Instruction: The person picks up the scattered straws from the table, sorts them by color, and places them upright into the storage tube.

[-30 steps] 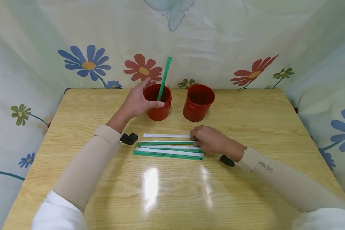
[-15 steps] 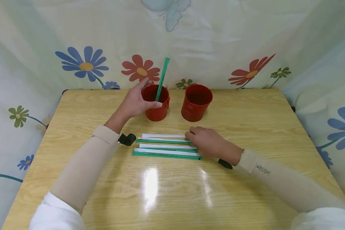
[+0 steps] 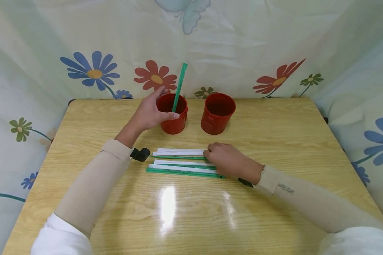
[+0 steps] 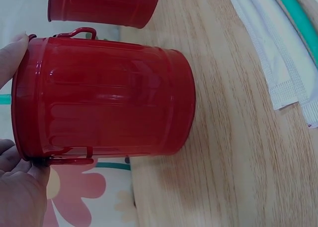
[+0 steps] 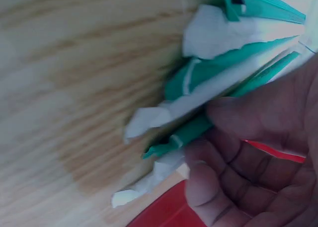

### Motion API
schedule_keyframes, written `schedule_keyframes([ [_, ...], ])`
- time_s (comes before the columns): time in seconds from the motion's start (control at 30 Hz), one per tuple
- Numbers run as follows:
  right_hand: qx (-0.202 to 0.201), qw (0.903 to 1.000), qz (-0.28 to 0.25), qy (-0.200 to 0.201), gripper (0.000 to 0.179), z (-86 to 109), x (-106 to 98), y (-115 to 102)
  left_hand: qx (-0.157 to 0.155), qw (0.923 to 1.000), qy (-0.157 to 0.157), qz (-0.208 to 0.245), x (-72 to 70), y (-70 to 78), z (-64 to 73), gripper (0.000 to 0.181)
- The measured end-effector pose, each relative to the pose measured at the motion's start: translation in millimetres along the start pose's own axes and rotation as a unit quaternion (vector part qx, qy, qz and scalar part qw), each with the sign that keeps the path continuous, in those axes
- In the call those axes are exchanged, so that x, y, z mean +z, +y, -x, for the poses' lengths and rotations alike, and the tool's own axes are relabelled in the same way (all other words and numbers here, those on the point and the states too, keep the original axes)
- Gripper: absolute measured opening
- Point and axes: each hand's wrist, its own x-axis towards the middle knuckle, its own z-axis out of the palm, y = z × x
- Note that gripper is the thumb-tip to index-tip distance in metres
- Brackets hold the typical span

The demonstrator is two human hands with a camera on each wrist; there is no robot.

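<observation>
Since a second ago the right hand has slid slightly left, and the rearmost white straw, then apart from its neighbours, now lies close against them. Right thumb and fingertips pinch a green straw near its end, low over the surface. More green and white straws lie side by side just in front. Left thumb and fingers span the left red bucket at its rim, the left hand clamped on it; a tall green straw leans inside. Just beside stands the right red bucket.
</observation>
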Motion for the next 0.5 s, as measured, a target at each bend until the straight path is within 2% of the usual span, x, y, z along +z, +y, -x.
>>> schedule_keyframes([
  [0.13, -0.002, 0.9998, 0.003, -0.021, 0.02, 0.2, -3, -1, -0.001, 1.0, -0.001, 0.005, 0.7, 0.4, 0.3, 0.098],
  [0.3, 0.011, 0.999, -0.028, -0.033, 0.021, 7.0, -8, 2, -0.001, 1.0, -0.008, 0.005, 2.7, 0.4, 0.1, 0.101],
  [0.4, 0.01, 0.9982, -0.059, -0.008, 0.022, 11.4, -14, 6, -0.004, 1.0, -0.004, 0.001, 2.3, -0.8, -0.1, 0.1],
  [0.5, 0.002, 0.9912, -0.122, 0.051, 0.022, 14.9, -22, 12, 0.0, 1.0, -0.001, -0.001, 0.8, -2.0, 0.1, 0.098],
])
